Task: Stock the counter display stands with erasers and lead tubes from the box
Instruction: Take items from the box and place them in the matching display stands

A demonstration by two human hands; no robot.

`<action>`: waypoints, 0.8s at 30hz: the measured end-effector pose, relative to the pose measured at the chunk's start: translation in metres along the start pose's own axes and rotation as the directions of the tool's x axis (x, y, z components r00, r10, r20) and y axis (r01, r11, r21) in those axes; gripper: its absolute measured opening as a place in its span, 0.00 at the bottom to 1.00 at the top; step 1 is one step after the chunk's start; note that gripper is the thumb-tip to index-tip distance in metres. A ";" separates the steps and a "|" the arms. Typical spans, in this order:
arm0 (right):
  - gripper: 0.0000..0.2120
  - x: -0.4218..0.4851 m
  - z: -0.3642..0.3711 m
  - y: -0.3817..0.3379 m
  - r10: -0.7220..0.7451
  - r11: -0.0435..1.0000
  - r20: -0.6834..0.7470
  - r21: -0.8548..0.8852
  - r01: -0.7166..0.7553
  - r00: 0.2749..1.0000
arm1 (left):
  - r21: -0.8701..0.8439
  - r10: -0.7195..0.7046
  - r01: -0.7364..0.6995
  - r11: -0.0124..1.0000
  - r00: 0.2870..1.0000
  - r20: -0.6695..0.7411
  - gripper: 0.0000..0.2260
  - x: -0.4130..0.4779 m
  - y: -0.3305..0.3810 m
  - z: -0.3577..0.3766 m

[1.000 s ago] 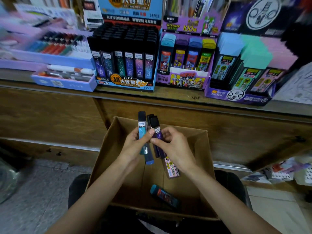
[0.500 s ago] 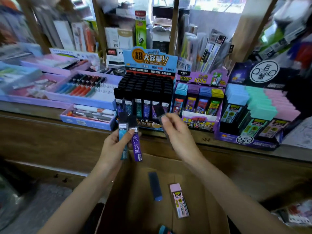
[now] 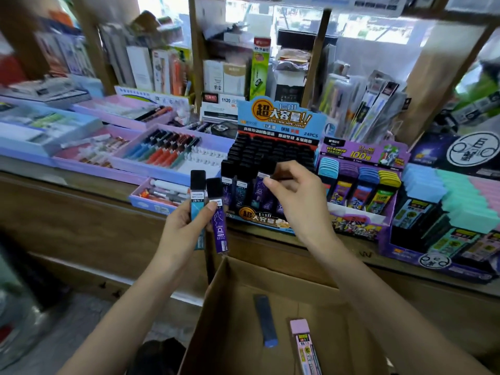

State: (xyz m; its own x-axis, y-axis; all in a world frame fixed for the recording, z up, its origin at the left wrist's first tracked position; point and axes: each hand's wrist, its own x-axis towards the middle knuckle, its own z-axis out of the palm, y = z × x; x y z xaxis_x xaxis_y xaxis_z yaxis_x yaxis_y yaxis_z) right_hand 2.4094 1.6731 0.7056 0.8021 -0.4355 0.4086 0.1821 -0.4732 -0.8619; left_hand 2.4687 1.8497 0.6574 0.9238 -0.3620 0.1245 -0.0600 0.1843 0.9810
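Fingertips [image 3: 266, 182] of the right hand [image 3: 295, 204] pinch a purple lead tube [image 3: 259, 190] at the front row of the display stand [image 3: 281, 119]; lower it straight, upright. The left hand [image 3: 186, 226] grips 2 spare tubes [image 3: 219, 228].

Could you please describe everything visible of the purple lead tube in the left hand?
The purple lead tube is a slim plastic-looking case with a black cap, a white label below it and pale print on its purple body. Nearly upright, cap up, it is held by the left hand, thumb on its label, beside a blue lead tube.
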 end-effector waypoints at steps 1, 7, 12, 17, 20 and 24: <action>0.05 -0.001 0.003 0.002 0.007 1.000 0.005 -0.029 -0.007 1.000 | -0.001 0.001 -0.001 1.000 1.000 0.003 0.07 0.000 0.000 -0.001; 0.09 -0.004 0.012 0.011 0.013 0.990 -0.015 -0.137 -0.015 1.000 | 0.012 -0.006 0.006 1.000 0.999 0.032 0.06 -0.003 -0.002 -0.007; 0.07 -0.001 0.016 0.017 0.059 0.987 -0.025 -0.146 -0.062 0.998 | 0.021 -0.023 0.021 1.000 0.998 0.054 0.09 -0.004 -0.005 -0.008; 0.10 0.001 0.023 0.024 0.081 0.973 -0.081 -0.209 -0.096 0.993 | 0.009 -0.024 0.024 1.000 0.997 0.067 0.08 -0.003 -0.008 -0.009; 0.10 0.005 0.024 0.018 0.005 0.892 -0.020 -0.453 -0.014 1.000 | 0.014 -0.017 0.016 1.000 0.997 0.077 0.10 -0.003 -0.007 -0.006; 0.14 0.002 0.012 0.004 -0.041 0.749 0.070 -0.658 0.077 0.997 | 0.004 0.004 -0.004 1.000 0.995 0.099 0.08 -0.004 -0.003 0.002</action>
State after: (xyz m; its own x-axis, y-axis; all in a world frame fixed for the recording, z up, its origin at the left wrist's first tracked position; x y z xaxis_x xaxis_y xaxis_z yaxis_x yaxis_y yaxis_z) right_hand 2.4189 1.6796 0.6990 0.8317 -0.3615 0.4215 -0.1762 -0.8917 -0.4170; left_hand 2.4649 1.8486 0.6542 0.8817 -0.4500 0.1420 -0.0652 0.1819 0.9812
